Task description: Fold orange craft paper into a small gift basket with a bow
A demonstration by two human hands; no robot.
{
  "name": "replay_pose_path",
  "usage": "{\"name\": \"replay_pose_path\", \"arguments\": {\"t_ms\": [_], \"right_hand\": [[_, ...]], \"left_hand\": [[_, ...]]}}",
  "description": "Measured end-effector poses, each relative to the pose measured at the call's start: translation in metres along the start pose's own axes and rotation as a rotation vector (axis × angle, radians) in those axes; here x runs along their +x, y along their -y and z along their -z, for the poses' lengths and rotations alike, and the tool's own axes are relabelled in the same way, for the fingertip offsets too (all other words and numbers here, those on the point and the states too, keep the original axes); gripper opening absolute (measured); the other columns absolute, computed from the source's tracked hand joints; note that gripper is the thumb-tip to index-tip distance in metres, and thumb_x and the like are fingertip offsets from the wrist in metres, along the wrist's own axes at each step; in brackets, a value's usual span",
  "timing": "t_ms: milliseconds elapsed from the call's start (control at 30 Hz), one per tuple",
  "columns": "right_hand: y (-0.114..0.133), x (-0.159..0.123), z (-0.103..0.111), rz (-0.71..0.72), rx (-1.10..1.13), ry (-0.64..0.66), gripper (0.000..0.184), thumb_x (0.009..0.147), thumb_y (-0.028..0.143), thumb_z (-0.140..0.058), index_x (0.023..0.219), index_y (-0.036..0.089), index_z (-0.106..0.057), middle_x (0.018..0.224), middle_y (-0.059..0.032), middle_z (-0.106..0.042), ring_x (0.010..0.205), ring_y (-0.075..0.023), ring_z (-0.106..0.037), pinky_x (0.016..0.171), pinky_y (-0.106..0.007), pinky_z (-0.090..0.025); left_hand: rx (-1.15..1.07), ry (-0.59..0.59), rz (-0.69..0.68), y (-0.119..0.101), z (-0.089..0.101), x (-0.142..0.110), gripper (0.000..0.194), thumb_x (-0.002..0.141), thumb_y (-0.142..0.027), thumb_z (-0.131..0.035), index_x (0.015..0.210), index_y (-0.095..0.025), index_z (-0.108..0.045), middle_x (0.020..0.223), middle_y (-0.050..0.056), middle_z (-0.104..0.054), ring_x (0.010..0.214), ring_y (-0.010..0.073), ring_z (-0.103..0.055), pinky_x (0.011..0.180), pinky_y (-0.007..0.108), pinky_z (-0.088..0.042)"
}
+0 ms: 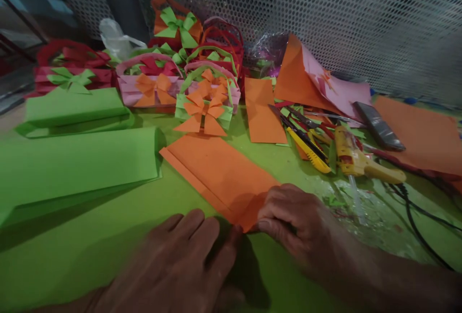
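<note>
Fold: risk of a skewed crease in the folded orange paper (216, 169); likely cause, uneven finger pressure on layers offset along one edge.
Near corner: could buckle or tear if the two hands pull apart.
Black cord (413, 221): could snag on a wide right-arm sweep and drag the glue gun (348, 152).
Left hand (180, 255): fingertip touching the paper's near corner; whether it grips cannot be told.
Right hand (298, 219): pinching the paper's right end.
Paper position: on the green worktop (54, 265), beyond the left hand, extending leftward from the right.

One head-worn view — close above the table (173, 212) — faces forward and down over both hands (180, 260).
</note>
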State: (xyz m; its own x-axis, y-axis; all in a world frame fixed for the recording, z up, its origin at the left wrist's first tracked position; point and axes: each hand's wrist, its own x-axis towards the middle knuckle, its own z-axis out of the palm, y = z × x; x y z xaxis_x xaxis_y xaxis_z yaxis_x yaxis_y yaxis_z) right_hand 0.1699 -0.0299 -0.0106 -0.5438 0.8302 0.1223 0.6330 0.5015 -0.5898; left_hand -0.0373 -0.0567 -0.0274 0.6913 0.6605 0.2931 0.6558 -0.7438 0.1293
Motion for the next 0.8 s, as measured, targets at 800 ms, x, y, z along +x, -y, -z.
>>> {"name": "replay_pose_path", "arguments": {"t_ms": [800], "right_hand": [[-0.008, 0.007, -0.008, 0.049, -0.344, -0.062, 0.024, 0.087, 0.019, -0.044, 0.064, 0.015, -0.052, 0.061, -0.0015, -0.051, 0.059, -0.0141, -0.040, 0.058, -0.030, -0.027]], "left_hand": [[0.076, -0.002, -0.071, 0.004, 0.002, 0.000, 0.043, 0.083, -0.055, -0.040, 0.103, -0.023, -0.060, 0.122, 0.007, -0.052, 0.112, 0.0273, -0.040, 0.083, 0.038, -0.036]]}}
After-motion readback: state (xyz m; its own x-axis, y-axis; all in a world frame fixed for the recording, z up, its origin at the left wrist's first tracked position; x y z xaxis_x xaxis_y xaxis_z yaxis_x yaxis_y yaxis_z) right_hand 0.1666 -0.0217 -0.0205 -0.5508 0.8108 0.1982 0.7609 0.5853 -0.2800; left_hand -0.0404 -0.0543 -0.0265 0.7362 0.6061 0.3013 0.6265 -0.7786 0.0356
